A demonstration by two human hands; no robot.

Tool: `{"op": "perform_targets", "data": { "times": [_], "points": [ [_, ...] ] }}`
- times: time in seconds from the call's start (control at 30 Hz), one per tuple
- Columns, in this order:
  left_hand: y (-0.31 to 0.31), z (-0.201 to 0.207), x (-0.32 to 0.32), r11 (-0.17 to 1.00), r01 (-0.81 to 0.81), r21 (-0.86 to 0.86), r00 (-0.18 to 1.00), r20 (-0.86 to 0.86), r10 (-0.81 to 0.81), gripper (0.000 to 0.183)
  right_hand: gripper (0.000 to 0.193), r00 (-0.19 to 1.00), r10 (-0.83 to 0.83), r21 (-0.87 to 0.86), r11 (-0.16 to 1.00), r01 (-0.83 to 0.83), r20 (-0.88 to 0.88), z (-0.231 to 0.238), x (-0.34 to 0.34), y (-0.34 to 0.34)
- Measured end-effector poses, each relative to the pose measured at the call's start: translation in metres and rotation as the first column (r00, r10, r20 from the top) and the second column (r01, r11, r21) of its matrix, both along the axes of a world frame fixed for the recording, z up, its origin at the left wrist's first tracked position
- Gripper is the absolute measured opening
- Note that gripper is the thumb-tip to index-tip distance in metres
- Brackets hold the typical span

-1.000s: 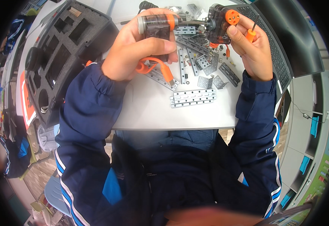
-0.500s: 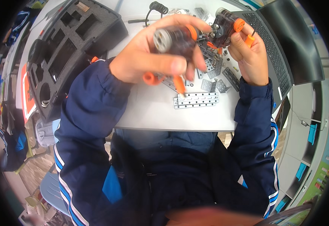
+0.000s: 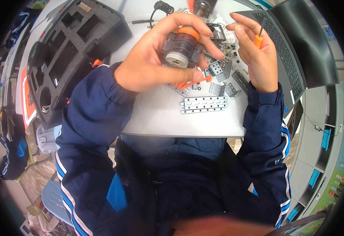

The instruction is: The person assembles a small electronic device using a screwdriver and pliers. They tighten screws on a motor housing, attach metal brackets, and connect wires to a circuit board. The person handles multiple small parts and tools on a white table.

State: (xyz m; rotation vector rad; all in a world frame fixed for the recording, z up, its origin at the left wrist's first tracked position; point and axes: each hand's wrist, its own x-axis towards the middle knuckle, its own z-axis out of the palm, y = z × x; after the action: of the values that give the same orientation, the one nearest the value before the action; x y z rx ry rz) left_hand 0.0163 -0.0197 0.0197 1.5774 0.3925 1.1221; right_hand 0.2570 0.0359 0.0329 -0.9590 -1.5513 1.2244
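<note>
In my left hand [image 3: 148,59] is a dark, see-through motor-like cylinder [image 3: 183,47] with an orange ring and a pale grey end cap. My fingers and thumb curl round it. A thin orange strip [image 3: 197,82] sticks out below that thumb. Beyond my left fingertips, at the top edge, is another dark part [image 3: 204,7] with ribbed orange beside it; whether it joins the held cylinder I cannot tell. My right hand [image 3: 258,59] is raised with its index finger and thumb apart. An orange-handled screwdriver [image 3: 258,41] with a dark shaft is tucked in its other fingers.
Slotted metal channels [image 3: 204,105] lie on the white table [image 3: 156,118]. Perforated brackets [image 3: 229,89] and small hardware are scattered behind them. A foam-lined black case [image 3: 101,43] stands left, an open laptop [image 3: 294,67] right. A coiled black cable [image 3: 164,7] is at the back.
My right hand has let go of the dark part with the orange cap, and its fingers have opened out. My left hand has turned the cylinder, so its grey end points down towards me.
</note>
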Motion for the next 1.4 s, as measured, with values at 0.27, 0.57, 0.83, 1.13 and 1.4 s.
{"op": "perform_targets", "data": {
  "times": [0.27, 0.57, 0.83, 1.13, 1.4],
  "points": [
    [0.009, -0.019, 0.000, 0.913, -0.242, 0.329, 0.952, -0.100, 0.289, 0.082, 0.034, 0.999, 0.001, 0.000, 1.000, -0.001, 0.036, 0.001, 0.000, -0.004],
    [0.006, -0.019, 0.000, 0.760, -0.381, 0.526, 0.850, -0.123, 0.512, 0.079, 0.037, 0.991, 0.060, -0.028, 0.998, -0.057, 0.124, 0.004, -0.002, -0.007],
    [0.010, -0.009, -0.001, 0.525, -0.390, 0.756, 0.709, -0.117, 0.695, 0.065, 0.046, 0.973, 0.221, 0.028, 0.975, -0.220, -0.068, 0.000, -0.004, -0.007],
    [0.008, -0.010, 0.001, 0.530, -0.438, 0.726, 0.668, -0.131, 0.732, 0.057, 0.028, 0.983, 0.182, 0.021, 0.983, -0.182, 0.004, 0.000, 0.005, -0.005],
    [0.002, -0.021, 0.007, 0.579, -0.439, 0.687, 0.671, -0.178, 0.720, 0.066, 0.027, 0.904, 0.391, -0.099, 0.906, -0.411, -0.172, 0.001, -0.007, -0.022]
  ]
}}
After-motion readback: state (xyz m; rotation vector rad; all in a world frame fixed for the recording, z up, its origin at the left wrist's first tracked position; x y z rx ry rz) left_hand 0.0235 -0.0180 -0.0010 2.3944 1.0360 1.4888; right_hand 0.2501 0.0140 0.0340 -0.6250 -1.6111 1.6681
